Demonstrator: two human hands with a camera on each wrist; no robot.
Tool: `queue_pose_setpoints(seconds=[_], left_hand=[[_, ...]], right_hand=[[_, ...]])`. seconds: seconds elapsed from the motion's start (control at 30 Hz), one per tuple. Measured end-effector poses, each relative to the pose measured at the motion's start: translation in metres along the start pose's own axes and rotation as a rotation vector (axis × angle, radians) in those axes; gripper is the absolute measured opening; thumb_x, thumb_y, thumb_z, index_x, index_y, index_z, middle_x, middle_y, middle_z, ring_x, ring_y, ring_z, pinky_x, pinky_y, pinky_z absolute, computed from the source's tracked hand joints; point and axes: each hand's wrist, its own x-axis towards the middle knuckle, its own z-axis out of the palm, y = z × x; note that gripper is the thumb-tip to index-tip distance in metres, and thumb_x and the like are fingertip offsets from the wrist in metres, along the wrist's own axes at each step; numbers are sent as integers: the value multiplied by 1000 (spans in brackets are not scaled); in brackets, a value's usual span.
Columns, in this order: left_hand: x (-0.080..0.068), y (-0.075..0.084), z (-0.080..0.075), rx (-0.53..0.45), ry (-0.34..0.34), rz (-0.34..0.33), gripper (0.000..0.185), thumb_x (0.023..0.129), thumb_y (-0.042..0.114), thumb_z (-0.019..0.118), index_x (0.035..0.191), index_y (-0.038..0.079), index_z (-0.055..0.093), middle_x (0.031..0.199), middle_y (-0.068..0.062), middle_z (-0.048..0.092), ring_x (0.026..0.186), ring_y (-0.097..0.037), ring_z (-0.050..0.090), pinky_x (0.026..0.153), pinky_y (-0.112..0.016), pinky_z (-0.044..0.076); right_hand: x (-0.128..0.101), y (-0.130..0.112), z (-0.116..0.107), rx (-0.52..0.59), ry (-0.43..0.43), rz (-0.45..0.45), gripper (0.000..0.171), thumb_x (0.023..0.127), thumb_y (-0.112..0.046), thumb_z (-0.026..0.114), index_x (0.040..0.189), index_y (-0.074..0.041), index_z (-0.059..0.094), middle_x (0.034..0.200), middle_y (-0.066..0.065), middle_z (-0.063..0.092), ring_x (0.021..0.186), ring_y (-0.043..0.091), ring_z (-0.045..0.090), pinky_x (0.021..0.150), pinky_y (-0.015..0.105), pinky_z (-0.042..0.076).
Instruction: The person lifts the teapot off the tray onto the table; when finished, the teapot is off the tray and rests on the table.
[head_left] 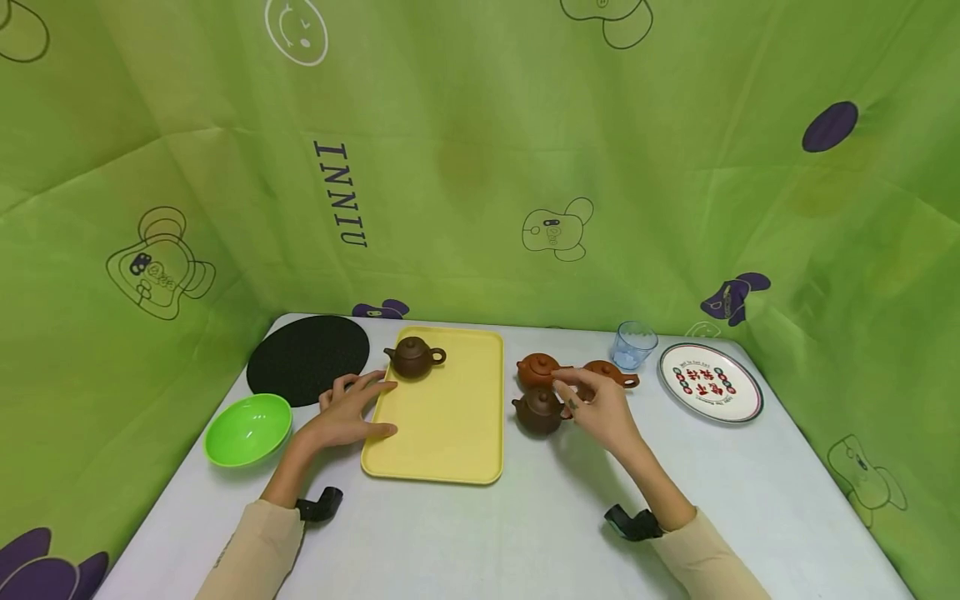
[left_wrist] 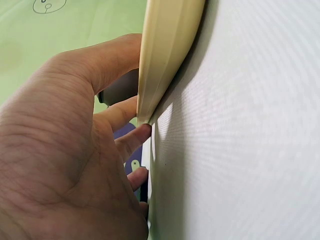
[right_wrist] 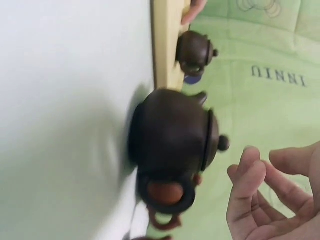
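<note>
Left hand (head_left: 347,417) resting flat, fingers spread, on yellow tray (head_left: 450,433) edge, at nine o'clock. Right hand (head_left: 600,404), fingers loosely curled, empty, above dark teapot (head_left: 538,408) at three o'clock; careless reach could topple it.

— What sits on the white tabletop (head_left: 540,533)?
— A black mat (head_left: 307,357) at the far left corner, a green bowl (head_left: 248,428) by the left edge, a yellow tray (head_left: 442,408) mid-table.
— And rightwards?
— Three teapots (head_left: 538,410), a blue cup (head_left: 632,344) at the far edge, a patterned plate (head_left: 709,382) near the far right corner.
</note>
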Motion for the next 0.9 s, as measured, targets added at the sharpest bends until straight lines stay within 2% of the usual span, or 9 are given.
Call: queue_pose_setpoints(seconds=[0.13,0.27,0.47,0.63,0.7,0.9], left_hand=[[0,0,0,-1,1,2,79,86,45,82,154,14,55,171,-18,35,149,-50,18,101,-69,17],[1,0,0,0,3,4,79,86,45,82,154,14,55,171,-18,35,149,-50,18,101,-70,17],[0,-1,0,-4,4,4,80,86,45,82,154,14,55,171,-19,34,149,-50,18,100,-69,17],[0,-1,1,-4,2,2,80,86,46,82,154,14,55,171,-19,34,149,-50,18,100,-69,18],[0,-1,1,-2,0,2,80,86,46,81,154,14,55,171,-19,34,149,-50,18,100,-69,18],[0,1,-1,-11,1,2,80,86,45,81,154,13,55,171,-19,34,149,-51,18,101,-70,17]], right_hand=[[4,-13,13,18,-21,-9,28,103,-22,72,128,-10,76,104,14,80,68,24,75,56,25,51],[10,-26,29,60,-59,-2,29,102,-20,72,129,-10,75,96,19,79,71,32,75,59,24,51],[20,-40,53,102,-108,-5,28,104,-22,69,131,-15,74,104,19,79,76,42,73,58,24,51],[30,-47,75,73,-117,-30,27,104,-24,70,130,-18,75,118,9,79,70,26,75,57,25,52],[33,-48,83,79,-119,-34,27,103,-24,71,130,-19,75,118,9,80,69,23,75,57,25,52],[44,-51,106,129,-139,-16,29,103,-23,71,132,-18,73,117,13,79,73,38,76,56,25,50]])
